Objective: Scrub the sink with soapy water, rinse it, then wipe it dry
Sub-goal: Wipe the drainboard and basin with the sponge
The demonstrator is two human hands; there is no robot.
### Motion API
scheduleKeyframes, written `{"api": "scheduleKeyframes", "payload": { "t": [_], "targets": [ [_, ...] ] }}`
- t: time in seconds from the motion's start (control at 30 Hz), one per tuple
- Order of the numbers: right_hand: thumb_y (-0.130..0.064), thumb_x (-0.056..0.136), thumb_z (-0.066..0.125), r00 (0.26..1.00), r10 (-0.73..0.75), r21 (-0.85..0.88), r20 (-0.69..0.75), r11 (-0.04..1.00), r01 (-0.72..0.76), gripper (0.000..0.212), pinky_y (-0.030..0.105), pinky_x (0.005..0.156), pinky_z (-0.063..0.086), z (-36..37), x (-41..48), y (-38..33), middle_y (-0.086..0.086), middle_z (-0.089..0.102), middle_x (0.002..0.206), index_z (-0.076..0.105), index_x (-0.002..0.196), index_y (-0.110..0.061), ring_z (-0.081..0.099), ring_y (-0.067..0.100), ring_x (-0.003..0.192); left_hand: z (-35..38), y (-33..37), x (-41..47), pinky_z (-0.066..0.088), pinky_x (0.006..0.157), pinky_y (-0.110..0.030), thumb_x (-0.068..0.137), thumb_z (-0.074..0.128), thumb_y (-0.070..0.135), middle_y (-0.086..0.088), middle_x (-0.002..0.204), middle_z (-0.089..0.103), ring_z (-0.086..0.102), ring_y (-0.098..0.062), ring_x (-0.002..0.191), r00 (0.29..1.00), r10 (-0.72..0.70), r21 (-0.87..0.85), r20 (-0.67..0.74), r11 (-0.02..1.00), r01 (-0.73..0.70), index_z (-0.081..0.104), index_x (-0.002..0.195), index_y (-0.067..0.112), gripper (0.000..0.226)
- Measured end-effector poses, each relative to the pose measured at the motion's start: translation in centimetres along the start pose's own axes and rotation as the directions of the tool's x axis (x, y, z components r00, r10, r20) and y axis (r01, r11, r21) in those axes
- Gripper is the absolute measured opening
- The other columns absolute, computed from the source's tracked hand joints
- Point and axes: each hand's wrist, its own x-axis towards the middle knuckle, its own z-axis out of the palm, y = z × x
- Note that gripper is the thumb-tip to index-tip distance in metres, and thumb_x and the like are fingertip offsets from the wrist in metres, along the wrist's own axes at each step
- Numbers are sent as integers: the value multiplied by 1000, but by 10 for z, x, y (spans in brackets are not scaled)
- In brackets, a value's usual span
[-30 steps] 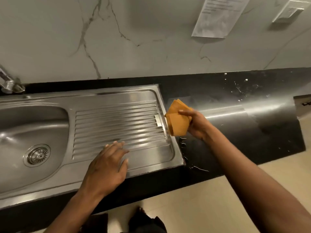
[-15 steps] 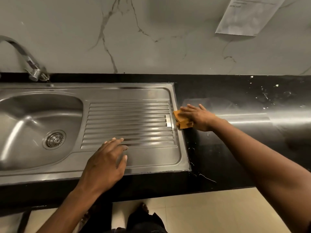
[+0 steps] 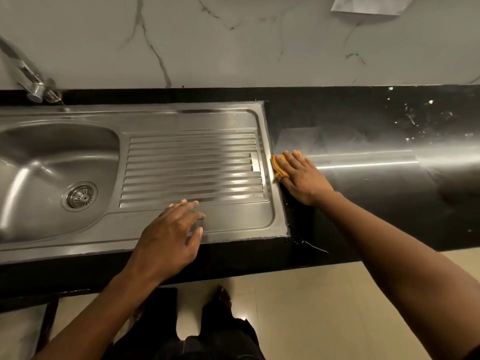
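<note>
Two hands are at work on a steel sink [image 3: 228, 114] set in a black table [image 3: 363, 209]. One second earlier an orange cloth [image 3: 278, 166] was held up, folded, in the right hand [image 3: 305, 179] above the sink's right end. It has since been brought down and is now pressed flat under nearly straight fingers, on the seam where the sink's right rim meets the table. Only the cloth's left edge is left showing beyond the fingertips. The left hand [image 3: 168, 237] has barely been moved: it is laid on the front of the ribbed draining board [image 3: 192, 167], fingers spread and relaxed, with nothing held.

No suds or running water can be made out and the steel is seen shining, so the drying wipe is judged to be under way at the right rim. The draining board and the bowl appear yet to be covered.

A tap [image 3: 32, 83] is fixed at the far left behind the bowl, whose drain [image 3: 80, 196] lies well apart from both hands. White specks [image 3: 410, 120] are scattered on the table at far right, and a sheet of paper [image 3: 368, 5] is stuck to the marble wall [image 3: 233, 48]. Any leftward sweep of the cloth is blocked by the resting left hand, which would have to be lifted.
</note>
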Motion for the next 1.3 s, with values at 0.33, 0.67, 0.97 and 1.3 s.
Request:
{"api": "scheduleKeyframes", "payload": {
  "t": [0.33, 0.67, 0.97, 1.3],
  "targets": [
    [-53, 110, 18, 998, 64, 90, 23, 994, -66, 59, 35, 129, -9, 43, -147, -54, -12, -18, 171, -5, 164, -41, -25, 11, 156, 4, 20, 10, 13, 121, -22, 102, 60, 34, 6, 160, 48, 34, -11, 153, 994, 97, -55, 40, 994, -95, 65, 137, 29, 36],
    [-60, 107, 36, 967, 160, 857, 196, 452, -249, 48, 46, 125, 21, -4, -178, -110, -19, 18, 170, 25, 153, -63, 20, 11, 155, 2, 26, 5, 15, 121, -23, 103, 59, 35, 5, 160, 47, 34, -12, 153, 982, 178, -52, 65, 983, -174, 64, 137, 30, 36],
    [-35, 101, 48, 956, 142, 830, 258, -539, -144, 47, 57, 105, 52, -54, -157, -89, 23, 62, 139, 53, 142, -13, 61, 42, 128, -4, 21, -2, 24, 119, -29, 101, 62, 35, 5, 160, 48, 36, -14, 153, 992, 125, -44, 26, 991, -124, 66, 136, 29, 36],
    [11, 95, 48, 974, 102, 965, 200, -194, -178, 45, 40, 100, 57, -72, -113, -76, 18, 68, 130, 66, 132, -8, 66, 33, 119, -9, 14, -1, 24, 119, -28, 102, 60, 36, 8, 160, 47, 35, -12, 153, 998, 56, -37, -21, 998, -57, 64, 138, 31, 37]
  ]
}}
